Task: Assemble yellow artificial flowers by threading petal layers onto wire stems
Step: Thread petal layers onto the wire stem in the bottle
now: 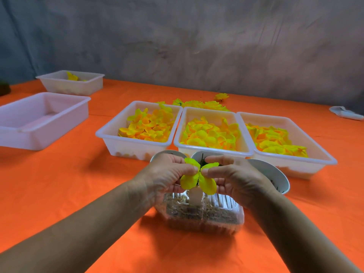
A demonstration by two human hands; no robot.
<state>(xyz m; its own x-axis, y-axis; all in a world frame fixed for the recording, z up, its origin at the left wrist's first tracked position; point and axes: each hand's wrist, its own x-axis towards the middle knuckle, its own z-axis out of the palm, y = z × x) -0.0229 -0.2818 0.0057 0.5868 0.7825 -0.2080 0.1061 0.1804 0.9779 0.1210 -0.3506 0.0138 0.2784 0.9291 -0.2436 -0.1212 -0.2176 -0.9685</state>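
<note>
A yellow petal layer [199,177] with four lobes sits on a thin dark wire stem [202,159] that pokes up through its middle. My left hand [169,174] pinches the layer's left side and my right hand [234,179] pinches its right side. Under the petals a white post [195,197] stands in a clear plastic box [202,213] filled with brown grains. Three white trays of loose yellow-orange petals stand behind: left [137,142], middle [213,150], right [295,162].
Small white bowls [275,174] sit just behind my hands, partly hidden. An empty white tray [39,119] stands at the left, another with a yellow flower [72,83] behind it. Finished yellow flowers [202,104] lie beyond the trays. The table has an orange cloth [78,184].
</note>
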